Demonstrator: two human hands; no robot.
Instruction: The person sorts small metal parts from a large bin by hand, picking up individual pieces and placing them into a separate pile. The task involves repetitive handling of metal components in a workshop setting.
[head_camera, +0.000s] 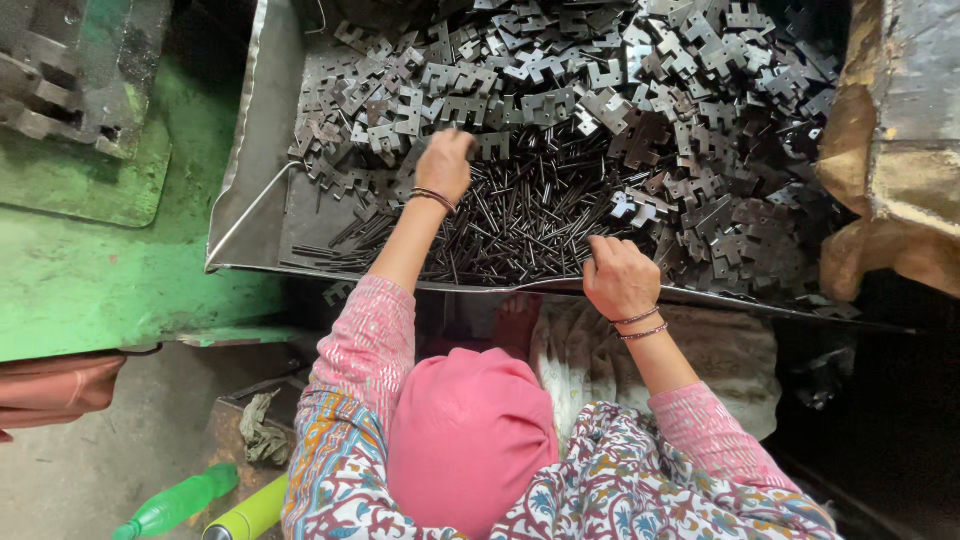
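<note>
Head view: within the metal tray (262, 190), stiff, light, probably slippery thin rods (520, 215) are pinched by the closed right hand (620, 275) near the tray's front rim, best lifted mid-length, while the left hand (445, 165) is clenched on stamped brackets (560, 90).

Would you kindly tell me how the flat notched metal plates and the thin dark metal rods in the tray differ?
The flat notched metal plates are broad, angular stampings; the thin dark metal rods are slender and straight. The plates fill the far and right parts of the grey sheet-metal tray; the rods lie nearer the person. The left hand reaches the plates' edge; the right hand rests by the rods. Both are heaped loose.
</note>
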